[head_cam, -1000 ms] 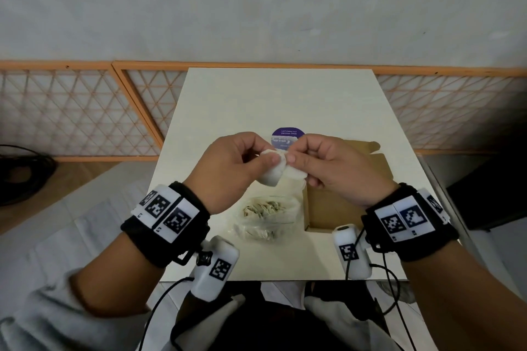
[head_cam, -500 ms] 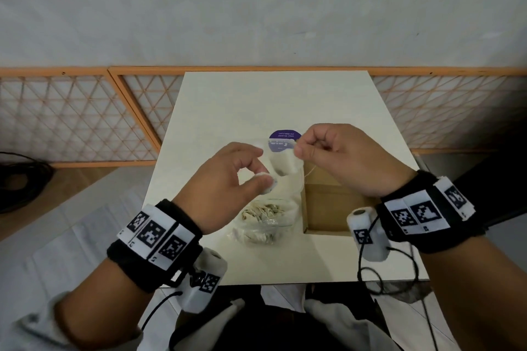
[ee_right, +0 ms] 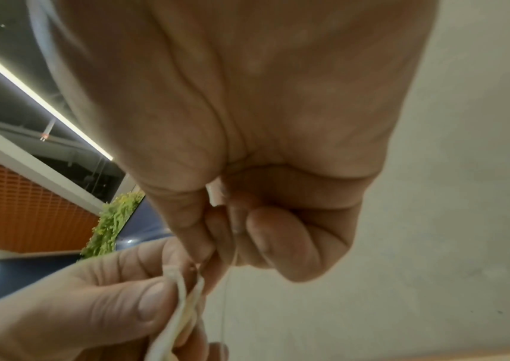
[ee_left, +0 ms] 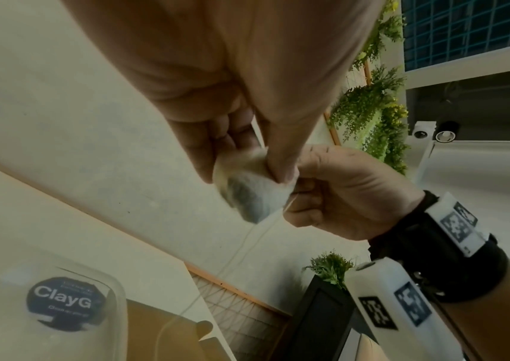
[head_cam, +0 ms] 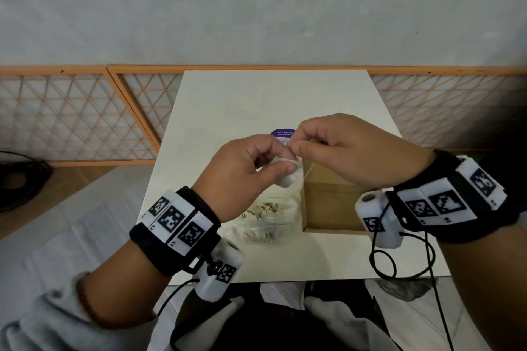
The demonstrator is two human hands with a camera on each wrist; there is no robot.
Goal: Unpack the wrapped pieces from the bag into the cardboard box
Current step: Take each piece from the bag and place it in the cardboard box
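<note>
My left hand (head_cam: 285, 164) pinches a small white wrapped piece (head_cam: 288, 178) between thumb and fingers, held in the air above the table. My right hand (head_cam: 295, 147) is curled and meets it at the piece's top, pinching a thin pale thread (head_cam: 309, 169) that hangs from it. The left wrist view shows the piece (ee_left: 247, 190) blurred, with the thread (ee_left: 247, 240) trailing down. Below lie the clear bag (head_cam: 268, 216) of more pieces and the open cardboard box (head_cam: 330, 208) to its right. In the right wrist view the thread (ee_right: 232, 268) runs through my curled fingers.
The pale table (head_cam: 256, 100) ends near my body and stands against an orange lattice fence (head_cam: 71, 117). A purple round sticker (head_cam: 283, 134) shows behind my hands, on the bag (ee_left: 62, 302) in the left wrist view. Black cables (head_cam: 399, 262) hang from my right wrist.
Half a second ago my right hand had pulled up and away from the piece. Now both hands are together again, slightly higher, with the thread hanging below.
</note>
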